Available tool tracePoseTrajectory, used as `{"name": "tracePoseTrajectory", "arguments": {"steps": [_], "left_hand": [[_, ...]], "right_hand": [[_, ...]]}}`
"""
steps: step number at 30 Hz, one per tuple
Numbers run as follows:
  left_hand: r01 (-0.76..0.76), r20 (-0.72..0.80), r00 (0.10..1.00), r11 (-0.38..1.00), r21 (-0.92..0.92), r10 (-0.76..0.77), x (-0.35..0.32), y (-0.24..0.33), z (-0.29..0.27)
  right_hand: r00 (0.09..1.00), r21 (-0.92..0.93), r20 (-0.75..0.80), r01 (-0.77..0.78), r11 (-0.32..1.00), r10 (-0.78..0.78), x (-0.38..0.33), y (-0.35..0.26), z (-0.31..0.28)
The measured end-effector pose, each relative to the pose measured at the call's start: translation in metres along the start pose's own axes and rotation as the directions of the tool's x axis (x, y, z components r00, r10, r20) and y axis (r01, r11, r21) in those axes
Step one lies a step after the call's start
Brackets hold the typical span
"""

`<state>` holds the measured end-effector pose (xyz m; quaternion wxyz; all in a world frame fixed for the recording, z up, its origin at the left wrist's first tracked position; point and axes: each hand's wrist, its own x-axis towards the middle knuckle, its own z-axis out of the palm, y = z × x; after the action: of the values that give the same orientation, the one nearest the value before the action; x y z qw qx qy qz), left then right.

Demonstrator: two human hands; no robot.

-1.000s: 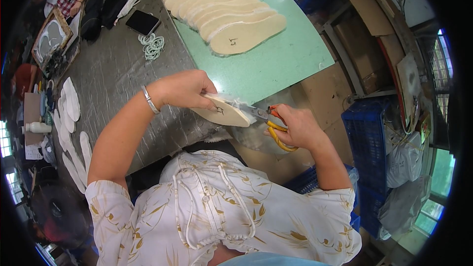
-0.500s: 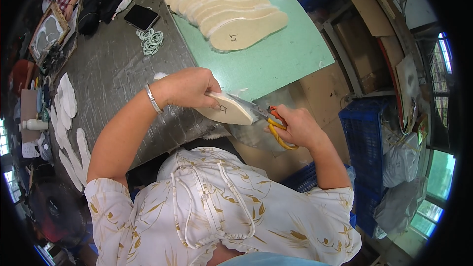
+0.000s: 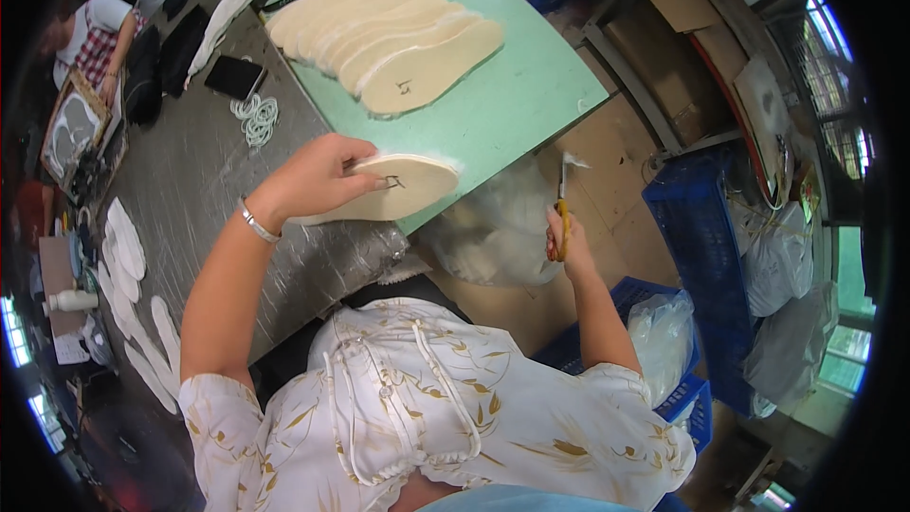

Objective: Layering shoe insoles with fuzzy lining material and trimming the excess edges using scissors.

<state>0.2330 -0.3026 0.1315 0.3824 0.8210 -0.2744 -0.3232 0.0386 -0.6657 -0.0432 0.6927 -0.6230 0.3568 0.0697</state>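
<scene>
1. L hand (image 3: 318,180): fingers clamped on one end of a flat cream shoe insole (image 3: 393,192), held just above the desk edge; its long axis runs left-right, free end pointing toward the R side.
2. R hand (image 3: 566,239): fingers closed round yellow-handled scissors (image 3: 562,199), blades up, a white scrap at the tip. Well apart from insole, off to its right.
3. L hand is the nearer one, already on it.
4. Green cutting mat (image 3: 531,85) carries a fanned row of cream insoles (image 3: 398,33); front one has a small dark mark.
5. Blue plastic crate (image 3: 706,256) and clear bags stand on the floor, right.
</scene>
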Motion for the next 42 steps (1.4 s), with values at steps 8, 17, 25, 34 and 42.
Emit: {"name": "tracePoseTrajectory", "arguments": {"steps": [8, 17, 25, 34, 42], "left_hand": [[-0.022, 0.046, 0.998, 0.974, -0.224, 0.033, -0.011, 0.009, -0.006], [0.128, 0.066, 0.991, 0.721, -0.681, -0.113, -0.006, -0.002, -0.006], [-0.173, -0.286, 0.943, 0.486, -0.857, -0.168, 0.012, -0.025, -0.003], [-0.196, -0.342, 0.771, 0.311, -0.93, -0.538, 0.104, -0.03, 0.073], [-0.325, -0.373, 0.808, 0.182, -0.928, -0.456, 0.138, -0.072, 0.113]], "right_hand": [[0.863, 0.174, 0.285, 0.38, 0.908, -0.416, -0.033, -0.071, 0.08], [0.874, 0.521, 0.481, -0.218, 0.825, -0.073, 0.006, -0.005, 0.036], [0.969, 0.704, 0.227, -0.231, 0.672, 0.095, -0.032, 0.084, 0.033], [0.982, 0.629, 0.19, -0.121, 0.768, -0.001, -0.008, 0.053, 0.026], [0.989, 0.576, 0.111, -0.147, 0.804, 0.101, -0.018, 0.097, 0.004]]}}
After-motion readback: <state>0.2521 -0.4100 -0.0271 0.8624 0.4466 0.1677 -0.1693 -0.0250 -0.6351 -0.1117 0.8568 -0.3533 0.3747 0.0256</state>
